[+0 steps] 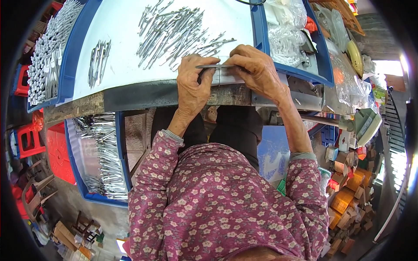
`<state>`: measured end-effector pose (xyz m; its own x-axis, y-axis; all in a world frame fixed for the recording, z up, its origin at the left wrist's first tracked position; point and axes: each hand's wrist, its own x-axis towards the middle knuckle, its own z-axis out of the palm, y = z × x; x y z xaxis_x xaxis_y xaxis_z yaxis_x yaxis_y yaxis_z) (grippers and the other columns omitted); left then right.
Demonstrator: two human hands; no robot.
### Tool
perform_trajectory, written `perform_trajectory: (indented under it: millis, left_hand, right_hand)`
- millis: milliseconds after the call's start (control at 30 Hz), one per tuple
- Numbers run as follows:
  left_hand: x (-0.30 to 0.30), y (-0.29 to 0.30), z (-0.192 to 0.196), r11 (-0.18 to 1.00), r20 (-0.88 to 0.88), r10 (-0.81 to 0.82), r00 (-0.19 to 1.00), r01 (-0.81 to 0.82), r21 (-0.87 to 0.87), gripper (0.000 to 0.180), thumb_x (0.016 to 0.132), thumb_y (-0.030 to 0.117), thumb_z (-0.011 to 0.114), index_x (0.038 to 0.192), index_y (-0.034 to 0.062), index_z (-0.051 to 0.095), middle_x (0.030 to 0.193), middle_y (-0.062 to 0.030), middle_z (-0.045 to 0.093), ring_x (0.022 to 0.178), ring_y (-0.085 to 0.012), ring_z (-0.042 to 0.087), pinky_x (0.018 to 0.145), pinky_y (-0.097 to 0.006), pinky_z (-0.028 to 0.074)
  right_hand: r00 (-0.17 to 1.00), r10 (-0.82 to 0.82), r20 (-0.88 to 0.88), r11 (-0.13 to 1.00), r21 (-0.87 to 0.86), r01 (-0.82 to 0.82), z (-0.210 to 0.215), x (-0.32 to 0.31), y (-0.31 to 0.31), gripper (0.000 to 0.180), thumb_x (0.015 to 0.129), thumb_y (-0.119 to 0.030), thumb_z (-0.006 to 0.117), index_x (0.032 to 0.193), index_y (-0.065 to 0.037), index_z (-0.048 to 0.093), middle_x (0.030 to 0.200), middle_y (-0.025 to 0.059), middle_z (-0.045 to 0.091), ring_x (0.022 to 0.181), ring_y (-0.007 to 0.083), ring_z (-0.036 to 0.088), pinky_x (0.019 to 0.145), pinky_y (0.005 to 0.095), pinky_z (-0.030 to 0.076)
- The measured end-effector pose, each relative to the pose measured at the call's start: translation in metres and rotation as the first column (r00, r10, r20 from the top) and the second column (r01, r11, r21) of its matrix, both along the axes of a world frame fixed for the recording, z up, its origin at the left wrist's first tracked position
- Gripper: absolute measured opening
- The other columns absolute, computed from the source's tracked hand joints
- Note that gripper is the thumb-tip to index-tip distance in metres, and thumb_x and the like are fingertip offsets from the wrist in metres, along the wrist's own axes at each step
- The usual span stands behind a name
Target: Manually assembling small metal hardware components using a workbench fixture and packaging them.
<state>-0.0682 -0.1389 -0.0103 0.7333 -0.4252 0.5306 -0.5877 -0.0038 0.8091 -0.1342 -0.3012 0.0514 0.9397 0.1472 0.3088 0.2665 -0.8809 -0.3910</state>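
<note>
My left hand [193, 82] and my right hand [257, 71] are raised over the near edge of the work table [139, 93]. Between them lies a slender grey metal piece [214, 66], level and crosswise. The left thumb and fingers pinch one end; the right fingertips close on the other. Its exact kind is too small to make out. Just beyond my hands, a large loose heap of slim metal pieces [172, 37] spreads over a white sheet [119, 21]. A smaller, neater group of such metal pieces [99, 63] sits to the left.
At the left, a blue tray [67, 71] holds stacked slim pale pieces. Another blue tray [324, 74] with clear plastic bags stands at the right. Below left is a blue bin [76, 172] of metal pieces, near red stools [30, 141]. Small cardboard boxes [342, 200] lie heaped lower right.
</note>
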Motion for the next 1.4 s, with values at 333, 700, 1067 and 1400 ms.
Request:
perform_trajectory:
  millis: [333, 700, 1067, 1400]
  left_hand:
    - [-0.005, -0.002, -0.002, 0.986, 0.086, 0.162, 0.983, -0.164, 0.026, 0.018, 0.073, 0.005, 0.065, 0.091, 0.0036, 0.062, 0.093, -0.0097, 0.053, 0.09, -0.0237, 0.049, 0.078, -0.033, 0.041]
    - [0.001, -0.001, -0.005, 0.994, 0.026, 0.104, 0.994, -0.104, -0.022, 0.01, 0.067, 0.002, 0.063, 0.075, 0.0032, 0.057, 0.086, -0.0091, 0.051, 0.088, -0.0253, 0.045, 0.077, -0.038, 0.036]
    - [0.001, -0.004, -0.005, 0.996, -0.008, 0.087, 0.996, -0.087, -0.017, 0.011, 0.067, 0.002, 0.064, 0.077, 0.0044, 0.058, 0.088, -0.0081, 0.051, 0.088, -0.0246, 0.045, 0.078, -0.036, 0.038]
    - [0.001, -0.004, -0.003, 0.998, -0.021, 0.058, 0.998, -0.059, -0.036, 0.009, 0.066, 0.002, 0.062, 0.074, 0.0034, 0.057, 0.085, -0.0082, 0.051, 0.088, -0.0255, 0.044, 0.078, -0.037, 0.037]
  right_hand:
    - [0.997, -0.057, -0.042, 0.998, 0.004, 0.057, -0.004, -0.004, -0.001, 0.02, 0.069, -0.002, 0.061, 0.088, -0.008, 0.061, 0.081, 0.0038, 0.055, 0.081, 0.0238, 0.054, 0.067, 0.0346, 0.045]
    - [0.972, -0.202, -0.122, 0.626, 0.747, 0.224, 0.018, 0.007, 0.027, 0.017, 0.083, -0.013, 0.061, 0.098, -0.005, 0.065, 0.077, 0.0, 0.062, 0.064, 0.0033, 0.052, 0.052, 0.0178, 0.041]
    - [0.932, -0.312, -0.185, 0.891, 0.285, 0.354, 0.024, -0.001, 0.031, 0.025, 0.085, -0.021, 0.059, 0.095, 0.001, 0.055, 0.068, 0.0123, 0.06, 0.059, 0.0205, 0.059, 0.053, 0.0314, 0.044]
    - [0.906, -0.423, -0.013, 0.882, 0.222, 0.415, 0.012, -0.001, 0.037, 0.015, 0.082, -0.016, 0.061, 0.084, -0.003, 0.054, 0.051, 0.0093, 0.051, 0.045, 0.02, 0.052, 0.045, 0.0325, 0.042]
